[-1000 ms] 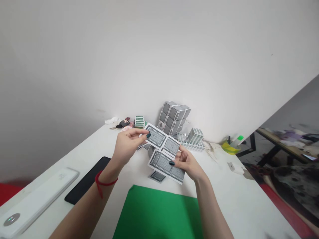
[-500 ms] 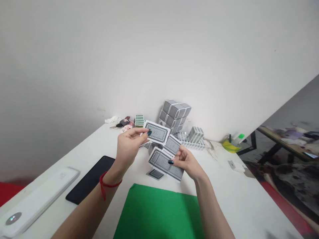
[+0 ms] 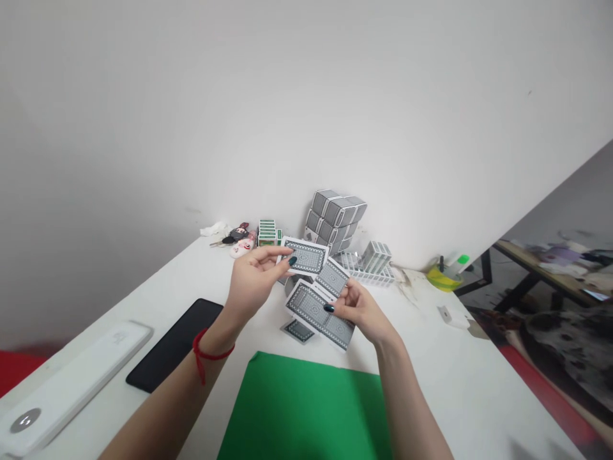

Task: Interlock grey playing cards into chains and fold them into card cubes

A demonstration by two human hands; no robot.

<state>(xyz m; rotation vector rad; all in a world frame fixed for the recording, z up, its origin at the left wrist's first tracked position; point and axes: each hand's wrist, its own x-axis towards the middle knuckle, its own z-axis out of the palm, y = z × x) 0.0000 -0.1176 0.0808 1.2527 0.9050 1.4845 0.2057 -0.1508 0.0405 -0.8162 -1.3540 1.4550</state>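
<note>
My left hand (image 3: 253, 279) pinches a playing card (image 3: 305, 257), patterned back facing me, between thumb and fingers. Folded playing cards (image 3: 318, 310) joined at an angle are gripped in my right hand (image 3: 363, 311), thumb on top. The left card's lower right corner meets or overlaps the upper flap (image 3: 332, 276) of the folded piece; whether they are linked I cannot tell. Below them another patterned card (image 3: 297, 330) lies on the white table. A block built of folded cards (image 3: 338, 214) stands behind, against the wall.
A green mat (image 3: 306, 409) covers the front middle of the table. To the left lie a black phone (image 3: 177, 345) and a long white device (image 3: 76, 383). Small green-and-white boxes (image 3: 267, 232), keys with charms (image 3: 237, 236), a white basket (image 3: 368, 275) and a yellow container (image 3: 443, 278) line the back.
My left hand has shifted slightly right and down with its card, closer over the folded piece. The right hand has barely moved.
</note>
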